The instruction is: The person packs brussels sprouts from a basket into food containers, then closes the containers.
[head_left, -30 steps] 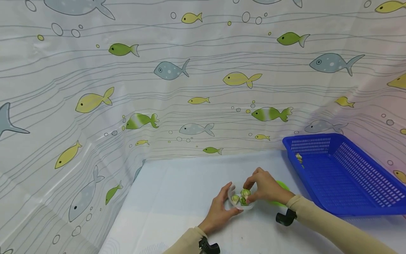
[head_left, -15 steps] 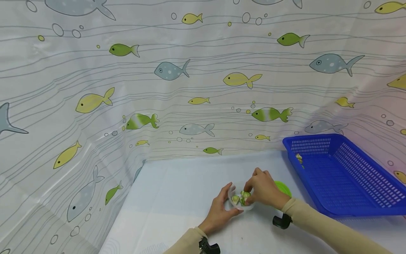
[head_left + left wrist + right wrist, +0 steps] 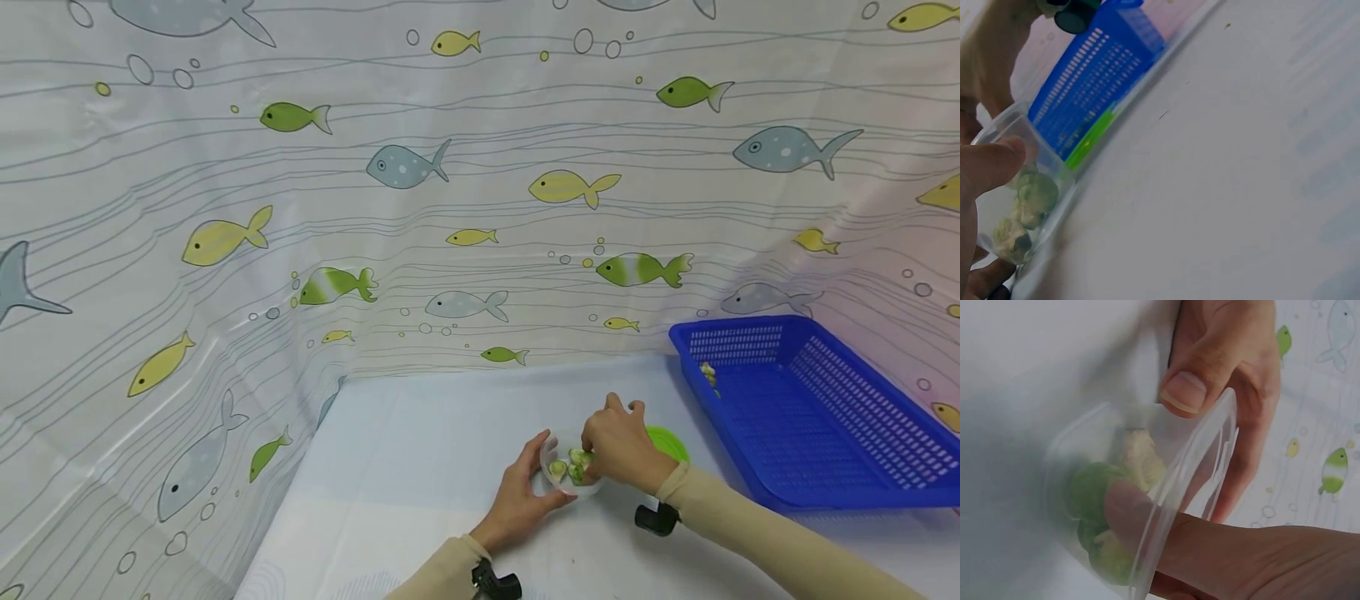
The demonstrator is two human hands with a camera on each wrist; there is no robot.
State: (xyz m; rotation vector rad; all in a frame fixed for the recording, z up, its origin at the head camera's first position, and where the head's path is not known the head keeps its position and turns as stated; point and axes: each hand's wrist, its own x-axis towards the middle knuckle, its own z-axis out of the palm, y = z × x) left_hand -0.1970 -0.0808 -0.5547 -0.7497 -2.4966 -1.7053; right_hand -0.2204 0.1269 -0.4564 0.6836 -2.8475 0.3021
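Note:
A clear plastic container [image 3: 551, 490] stands on the white table with several green and pale Brussels sprouts [image 3: 557, 470] inside. My left hand [image 3: 517, 492] grips it from the left, thumb at the near side and fingers round the far rim. My right hand [image 3: 624, 442] reaches down into it from the right. In the right wrist view, the right thumb [image 3: 1129, 506] lies inside the wall against a green sprout [image 3: 1092, 487]; the fingers opposite are mostly hidden. Through the wall in the left wrist view, sprouts [image 3: 1038, 192] show at the bottom.
A bright green round lid [image 3: 669, 443] lies just behind the right wrist. To the right stands a big blue perforated basket [image 3: 810, 492], with small pale-green pieces [image 3: 708, 375] at its left wall. A fish-print sheet [image 3: 480, 267] hangs along the back edge.
My right hand has lowered deeper into the container with a sprout, its wrist shifting slightly left, and more of the green lid shows. My left hand and the container stay put.

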